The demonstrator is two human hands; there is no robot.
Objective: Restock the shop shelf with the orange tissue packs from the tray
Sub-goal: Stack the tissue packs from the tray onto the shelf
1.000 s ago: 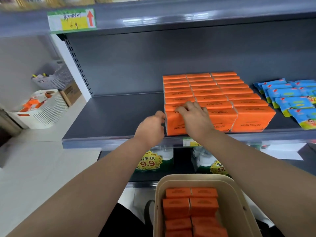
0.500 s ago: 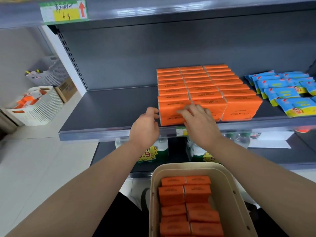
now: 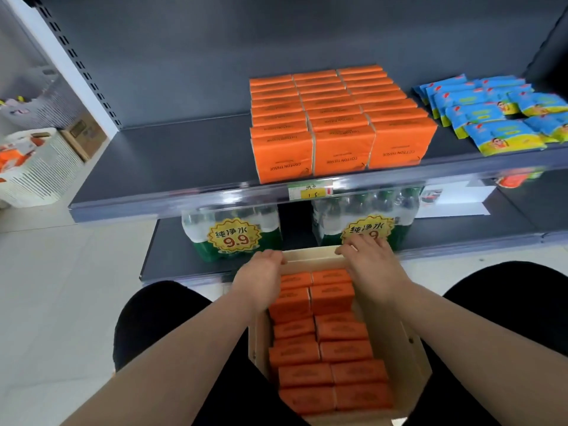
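Three rows of orange tissue packs (image 3: 338,124) stand on the grey shelf (image 3: 159,167), right up to its front edge. Below, a beige tray (image 3: 396,339) on my lap holds two columns of orange packs (image 3: 332,348). My left hand (image 3: 261,278) hovers over the tray's far left corner with fingers loosely curled, holding nothing. My right hand (image 3: 372,259) is over the tray's far right corner, fingers relaxed and pointing left, also holding nothing. Neither hand touches the shelf packs.
Blue wipe packs (image 3: 498,112) lie on the shelf right of the orange rows. Bottled water packs (image 3: 233,238) with 9.9 price stickers stand on the lower shelf behind the tray. A white basket (image 3: 33,170) and a cardboard box (image 3: 83,133) sit on the floor at the left.
Both hands let go of the front-left orange pack on the shelf and came down to the far end of the tray. The view tilted downward.
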